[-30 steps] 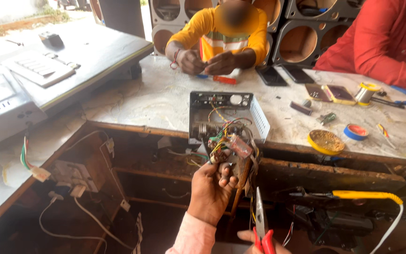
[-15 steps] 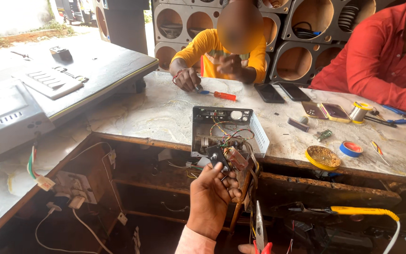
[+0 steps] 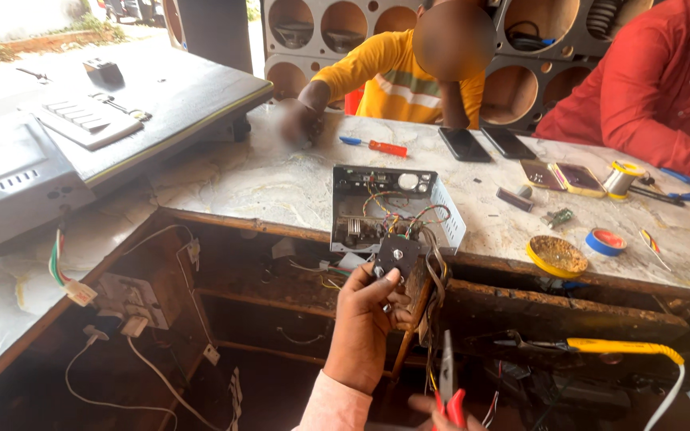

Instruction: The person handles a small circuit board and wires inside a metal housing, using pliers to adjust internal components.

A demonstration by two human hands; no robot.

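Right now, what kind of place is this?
Probably an electronics repair shop: an opened metal box full of wires, pliers in a hand, a solder spool, and speaker boxes behind.

Small black square component: flat plate, pale round spot at centre, small holes near its corners. Held up, face toward the camera, slightly tilted, just below the near edge of the counter, at centre.

Bundle of coloured wires runs from its top back into the open metal chassis. Chassis: grey box, lid off, vented right wall, sitting on the near edge of the marble counter, innards exposed.

Red-handled pliers: near, bottom centre-right, upright, slim jaws pointing up and closed, handles partly cut off by the frame.
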